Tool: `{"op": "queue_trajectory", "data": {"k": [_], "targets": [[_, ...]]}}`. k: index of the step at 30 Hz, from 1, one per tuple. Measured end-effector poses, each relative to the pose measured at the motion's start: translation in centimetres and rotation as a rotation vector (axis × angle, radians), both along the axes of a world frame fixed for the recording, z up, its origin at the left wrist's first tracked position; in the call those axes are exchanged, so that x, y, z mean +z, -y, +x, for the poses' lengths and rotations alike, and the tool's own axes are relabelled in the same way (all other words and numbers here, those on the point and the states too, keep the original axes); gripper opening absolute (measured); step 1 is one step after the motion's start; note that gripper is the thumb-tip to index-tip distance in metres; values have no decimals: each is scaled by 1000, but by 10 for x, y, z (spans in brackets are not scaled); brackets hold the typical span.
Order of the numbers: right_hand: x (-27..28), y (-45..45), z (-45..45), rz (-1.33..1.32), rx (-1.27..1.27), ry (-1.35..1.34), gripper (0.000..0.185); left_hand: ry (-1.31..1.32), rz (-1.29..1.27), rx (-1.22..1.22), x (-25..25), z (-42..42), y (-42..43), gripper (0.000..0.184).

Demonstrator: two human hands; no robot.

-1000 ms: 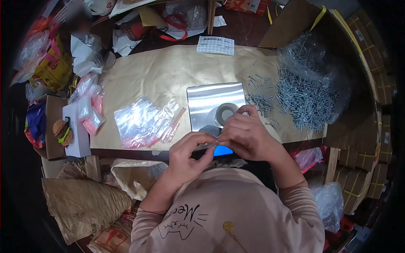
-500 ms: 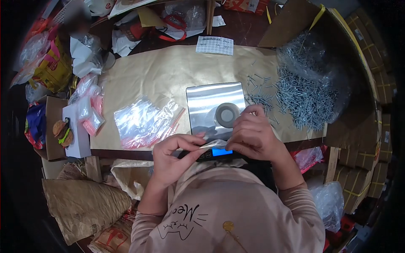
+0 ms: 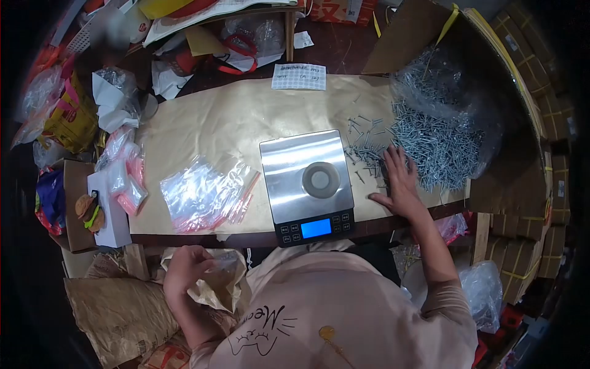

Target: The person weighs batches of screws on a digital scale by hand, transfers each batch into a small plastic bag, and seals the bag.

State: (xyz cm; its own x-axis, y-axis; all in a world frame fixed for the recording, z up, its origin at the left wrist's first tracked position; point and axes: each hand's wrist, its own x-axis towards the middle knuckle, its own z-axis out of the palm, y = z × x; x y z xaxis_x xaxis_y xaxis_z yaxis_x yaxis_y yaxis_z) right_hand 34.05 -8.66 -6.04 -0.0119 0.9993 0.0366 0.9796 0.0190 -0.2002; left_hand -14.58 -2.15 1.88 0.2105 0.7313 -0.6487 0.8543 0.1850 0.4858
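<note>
A digital scale (image 3: pixel 302 200) with a lit blue display lies near the table's front edge, and a small round grey cup (image 3: pixel 320 180) rests on its steel plate. My right hand (image 3: pixel 400 184), fingers spread, touches the small scattered group of screws (image 3: pixel 369 154) beside the large screw pile (image 3: pixel 439 144). Over the open paper bag (image 3: pixel 227 280) below the table's edge is my left hand (image 3: pixel 189 264), its fingers curled in; a bit of clear plastic shows beside them, and whether they grip it is unclear. Clear zip bags (image 3: pixel 206 195) lie left of the scale.
Brown paper (image 3: pixel 233 117) covers the table. A label sheet (image 3: pixel 298 77) lies at its back. On the left are a white box (image 3: pixel 107 209) with a burger-shaped toy (image 3: pixel 90 212) and a yellow bag (image 3: pixel 74 117). A cardboard box (image 3: pixel 510 160) stands around the screws.
My hands have moved apart from the plastic bag they held before the scale. The left went down-left over the paper bag; the right went up-right to the screws and opened. The view shifted slightly.
</note>
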Motion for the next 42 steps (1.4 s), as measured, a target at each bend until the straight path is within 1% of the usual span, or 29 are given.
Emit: {"op": "queue_trajectory", "data": {"k": [3, 4, 7, 8, 9, 10, 11, 12, 13, 15, 18, 21, 22, 25, 28, 31, 32, 33, 35, 38, 39, 41, 42], "targets": [[-5, -23, -5, 83, 36, 11, 98, 21, 96, -36, -8, 9, 0, 21], [-9, -33, -8, 112, 27, -20, 90, 51, 109, -37, -8, 14, 0, 21], [-7, -57, -18, 118, 37, -2, 77, 131, 187, -32, -11, 30, -1, 20], [-5, -65, -18, 232, 86, -20, 61, 153, 235, -25, -14, 34, 0, 21], [-9, -69, -15, 252, 61, -39, 55, 176, 283, -18, -15, 39, 0, 21], [-16, -73, -11, 272, 35, -57, 49, 119, 299, -81, -9, 46, -3, 21], [-20, -76, -9, 291, 8, -74, 44, 189, 311, -53, -13, 47, -3, 20], [-14, -79, -10, 310, 7, -69, 34, 260, 323, -25, -20, 50, -3, 19], [-15, -81, -8, 323, 31, -49, 32, 332, 335, 4, -23, 52, -4, 18], [-16, -84, -3, 346, 81, -10, 29, 293, 332, -25, -14, 60, -6, 17], [-15, -89, 5, 373, 116, -91, 26, 276, 354, -48, -11, 67, -8, 16], [-15, -99, 13, 429, -114, -478, 28, 291, 396, -52, -11, 69, -8, 16], [-12, -101, 17, 400, -200, -647, 30, 298, 411, -53, -10, 69, -8, 16], [4, -107, 32, 264, -492, -1466, 26, 306, 403, -31, -15, 67, -7, 15], [15, -107, 28, 225, -398, -2251, 25, 395, 439, 20, -13, 77, -7, 14], [3, -110, 15, 31, -498, -2145, 26, 389, 585, 3, -38, 85, -13, 12], [1, -112, 7, -46, -435, -2193, 28, 381, 702, -36, -42, 91, -15, 12], [6, -113, -6, -79, -422, -2182, 28, 346, 730, -41, -42, 101, -16, 12], [22, -111, -40, -136, -398, -2155, 28, 291, 930, -139, -60, 113, -22, 17], [33, -110, -85, -134, -331, -2160, 29, 144, 1109, -99, -70, 137, -30, 21], [36, -109, -96, -150, -317, -2139, 31, 132, 1065, -75, -75, 138, -31, 21], [38, -103, -115, -63, -241, -1890, 33, 109, 978, -26, -83, 140, -35, 22], [35, -101, -121, 4, -175, -1828, 33, 129, 961, -15, -82, 139, -36, 21]]}}
